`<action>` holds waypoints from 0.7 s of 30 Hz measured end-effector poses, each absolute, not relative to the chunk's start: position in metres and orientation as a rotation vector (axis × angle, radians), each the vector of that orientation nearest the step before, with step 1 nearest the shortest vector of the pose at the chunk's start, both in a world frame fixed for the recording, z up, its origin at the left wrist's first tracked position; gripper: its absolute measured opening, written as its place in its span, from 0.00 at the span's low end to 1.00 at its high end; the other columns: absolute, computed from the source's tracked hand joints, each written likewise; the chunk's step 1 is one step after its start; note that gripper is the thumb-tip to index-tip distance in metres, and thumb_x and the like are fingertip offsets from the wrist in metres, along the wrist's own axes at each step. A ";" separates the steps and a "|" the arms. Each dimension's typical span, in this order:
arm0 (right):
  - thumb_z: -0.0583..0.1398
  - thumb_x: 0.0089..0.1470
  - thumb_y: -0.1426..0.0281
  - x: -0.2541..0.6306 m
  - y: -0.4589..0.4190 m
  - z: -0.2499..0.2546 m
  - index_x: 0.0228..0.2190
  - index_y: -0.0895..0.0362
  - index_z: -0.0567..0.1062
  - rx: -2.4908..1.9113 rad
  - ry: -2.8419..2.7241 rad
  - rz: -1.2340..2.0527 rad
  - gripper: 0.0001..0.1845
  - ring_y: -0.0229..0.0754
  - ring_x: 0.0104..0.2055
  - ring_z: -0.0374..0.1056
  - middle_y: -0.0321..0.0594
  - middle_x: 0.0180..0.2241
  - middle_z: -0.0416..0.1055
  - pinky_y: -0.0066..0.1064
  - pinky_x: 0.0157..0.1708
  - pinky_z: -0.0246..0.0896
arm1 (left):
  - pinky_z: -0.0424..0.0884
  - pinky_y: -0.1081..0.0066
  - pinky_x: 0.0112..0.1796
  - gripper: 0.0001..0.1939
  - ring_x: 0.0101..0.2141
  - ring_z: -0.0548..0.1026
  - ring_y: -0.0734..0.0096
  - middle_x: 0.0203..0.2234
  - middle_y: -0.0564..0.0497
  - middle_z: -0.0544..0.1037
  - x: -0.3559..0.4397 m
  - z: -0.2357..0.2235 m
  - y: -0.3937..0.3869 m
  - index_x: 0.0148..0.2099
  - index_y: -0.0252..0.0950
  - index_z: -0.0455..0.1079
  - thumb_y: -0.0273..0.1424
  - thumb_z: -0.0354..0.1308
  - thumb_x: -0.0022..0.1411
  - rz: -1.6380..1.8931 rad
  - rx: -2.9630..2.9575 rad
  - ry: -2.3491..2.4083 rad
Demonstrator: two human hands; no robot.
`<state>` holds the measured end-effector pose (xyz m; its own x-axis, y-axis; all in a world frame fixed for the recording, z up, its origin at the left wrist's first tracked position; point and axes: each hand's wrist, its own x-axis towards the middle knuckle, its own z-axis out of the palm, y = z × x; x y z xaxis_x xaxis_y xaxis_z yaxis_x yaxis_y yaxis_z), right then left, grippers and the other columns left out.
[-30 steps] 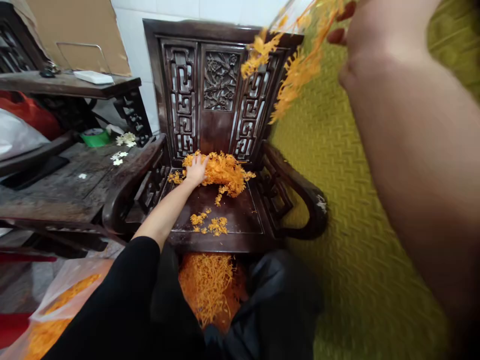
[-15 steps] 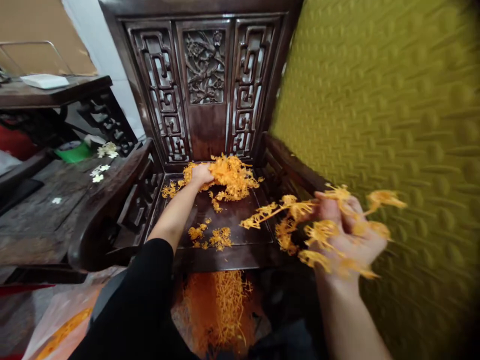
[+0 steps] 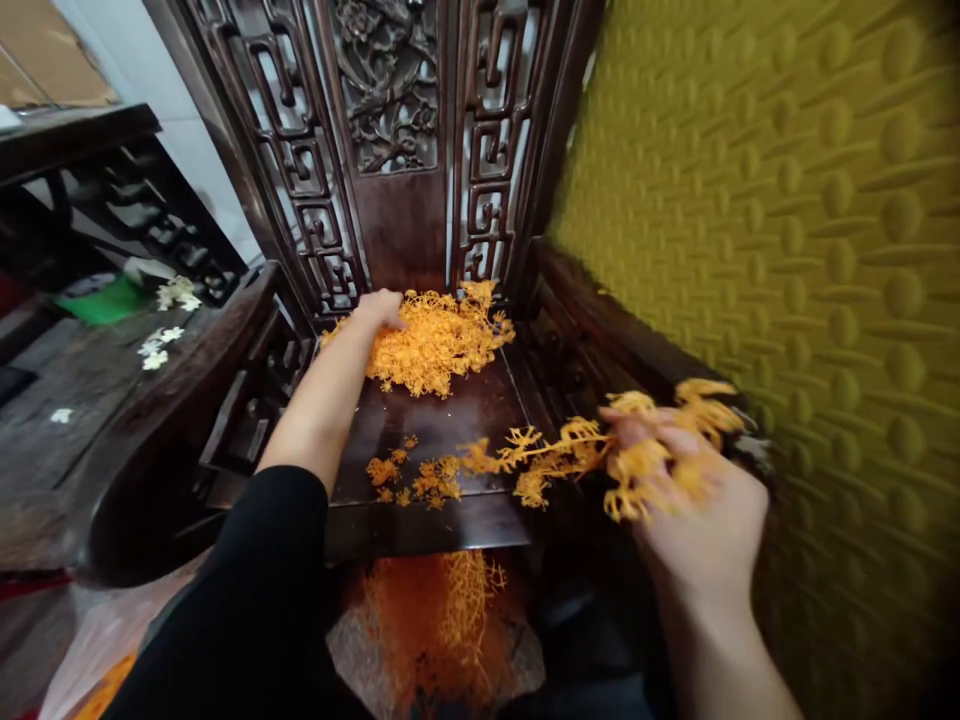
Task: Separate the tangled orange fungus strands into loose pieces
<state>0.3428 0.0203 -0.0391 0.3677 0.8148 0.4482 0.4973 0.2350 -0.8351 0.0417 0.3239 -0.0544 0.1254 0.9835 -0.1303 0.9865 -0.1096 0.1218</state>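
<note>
A heap of orange, frilly flower pieces (image 3: 442, 345) lies at the back of the dark wooden chair seat (image 3: 480, 400). My left hand (image 3: 381, 308) touches the heap's left side from above; its fingertips are hidden among the pieces. At the right, in front of the chair arm, my right hand (image 3: 686, 480) is closed around thin orange flower sprigs (image 3: 559, 450). Their branching tips stick out leftward over the seat's front right part. A few loose flower bits (image 3: 420, 478) lie near the seat's front edge.
The chair has a carved back (image 3: 397, 220) and a thick left arm (image 3: 180, 430). A yellow-green quilted surface (image 3: 750, 200) rises on the right. Orange stems (image 3: 469, 600) lie below the seat. Left are a green container (image 3: 101, 300) and white flowers (image 3: 161, 340).
My left hand has moved slightly left and up, and the heap now looks settled against the seat. My right hand has shifted a little with its sprigs. The view has tipped downward.
</note>
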 end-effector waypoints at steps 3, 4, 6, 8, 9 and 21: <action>0.62 0.62 0.60 0.341 0.026 -0.039 0.30 0.51 0.81 -1.428 -1.430 0.432 0.12 0.49 0.35 0.74 0.42 0.33 0.78 0.41 0.36 0.68 | 0.60 0.52 0.65 0.25 0.62 0.69 0.50 0.55 0.37 0.77 0.043 -0.028 0.308 0.55 0.29 0.73 0.39 0.68 0.60 0.157 2.347 1.973; 0.61 0.63 0.60 0.340 0.027 -0.038 0.30 0.52 0.80 -1.433 -1.495 0.419 0.13 0.47 0.34 0.73 0.41 0.31 0.77 0.40 0.35 0.67 | 0.61 0.52 0.64 0.21 0.60 0.71 0.51 0.54 0.38 0.78 0.045 -0.014 0.296 0.54 0.30 0.74 0.38 0.65 0.62 0.308 2.411 1.916; 0.59 0.65 0.61 0.335 0.029 -0.034 0.29 0.54 0.78 -1.416 -1.633 0.337 0.15 0.45 0.33 0.70 0.41 0.29 0.75 0.38 0.35 0.64 | 0.66 0.57 0.60 0.19 0.54 0.76 0.58 0.49 0.42 0.80 0.054 0.020 0.254 0.54 0.31 0.75 0.40 0.57 0.69 0.706 2.447 1.667; 0.57 0.67 0.62 0.329 0.028 -0.027 0.27 0.54 0.75 -1.360 -1.794 0.246 0.17 0.45 0.33 0.67 0.41 0.28 0.72 0.38 0.36 0.61 | 0.71 0.60 0.55 0.23 0.50 0.78 0.63 0.46 0.44 0.81 0.067 0.051 0.194 0.54 0.32 0.75 0.43 0.48 0.74 0.861 2.383 1.379; 0.56 0.67 0.64 0.325 0.027 -0.023 0.27 0.54 0.75 -1.321 -1.872 0.218 0.17 0.45 0.34 0.66 0.41 0.28 0.71 0.39 0.37 0.60 | 0.72 0.61 0.53 0.24 0.50 0.79 0.63 0.46 0.45 0.81 0.073 0.063 0.160 0.54 0.33 0.75 0.45 0.48 0.74 0.837 2.366 1.250; 0.57 0.68 0.64 0.317 -0.052 -0.022 0.23 0.55 0.71 -1.276 -2.198 0.603 0.21 0.40 0.28 0.66 0.39 0.27 0.71 0.34 0.31 0.56 | 0.68 0.70 0.32 0.10 0.29 0.73 0.74 0.35 0.53 0.81 0.079 0.025 -0.003 0.45 0.37 0.77 0.33 0.64 0.60 0.428 2.178 1.065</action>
<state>0.3175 -0.0518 -0.0223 -0.4184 0.8826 0.2145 0.6493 0.4558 -0.6088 0.0789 -0.0026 0.0255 0.6136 0.7896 0.0017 0.5712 -0.4453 0.6895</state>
